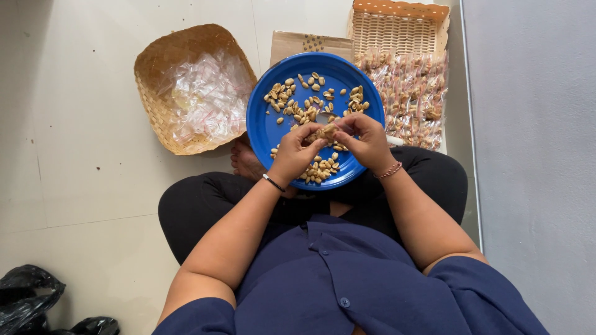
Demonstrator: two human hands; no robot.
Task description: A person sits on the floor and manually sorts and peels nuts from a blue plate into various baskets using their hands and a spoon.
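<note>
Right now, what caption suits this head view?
Both hands pinch a small clear nut-filled packet above a round blue plastic plate of peanuts.

Woven basket (pixel 162 68), upper left on the pale tiled floor (pixel 81 174), tilted, holding a heap of clear small plastic bags (pixel 205 93). Brown cardboard piece (pixel 295 44) lying flat just right of it. Rectangular wicker tray (pixel 397 28) at top. Below it, a spread of filled packets (pixel 413 93) beside the grey wall (pixel 534 155). Black plastic bag (pixel 28 301), crumpled, lower left corner.
</note>
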